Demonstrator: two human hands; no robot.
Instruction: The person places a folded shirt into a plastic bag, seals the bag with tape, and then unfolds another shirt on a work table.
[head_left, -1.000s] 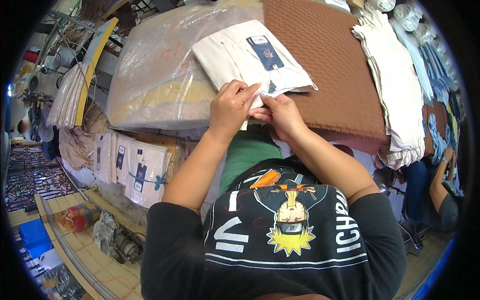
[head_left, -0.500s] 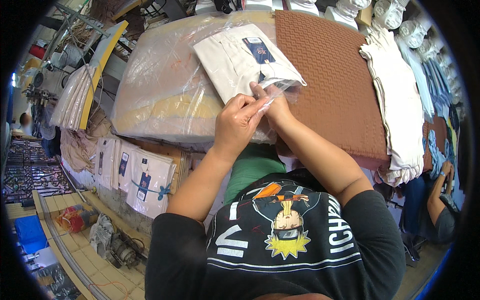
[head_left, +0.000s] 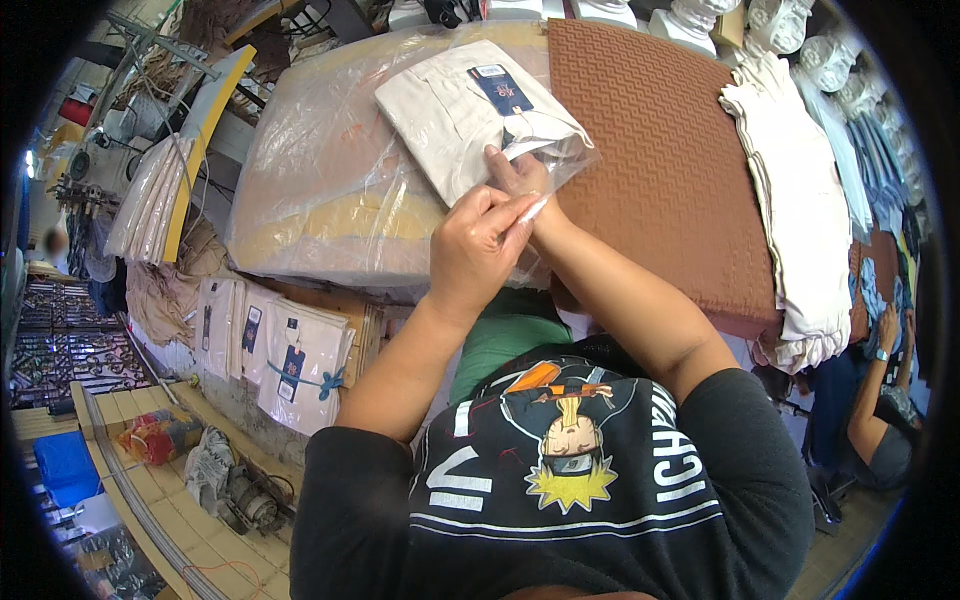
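Note:
Folded cream trousers (head_left: 440,110) with a dark blue hang tag (head_left: 500,92) lie in a clear plastic bag, angled across the wrapped stack. My left hand (head_left: 475,245) is closed, pinching the near edge of the clear bag (head_left: 565,180) between thumb and fingertips; a white strip shows there. Just beyond it, my right hand (head_left: 525,180) reaches in at the bag's near end. Its thumb lies over the trousers, while the fingers are partly hidden by cloth and film; it appears to grip the garment's near end.
Beneath is a plastic-wrapped stack (head_left: 300,190). To its right is a brown textured mat (head_left: 650,150), then a pile of cream garments (head_left: 800,200). Bagged trousers (head_left: 300,365) sit lower left. White busts (head_left: 780,25) line the back; another person's arm (head_left: 870,400) shows at far right.
The trousers and my right hand have shifted slightly up and left. The plastic around my right hand has moved, and a white strip shows more clearly at my left fingertips.

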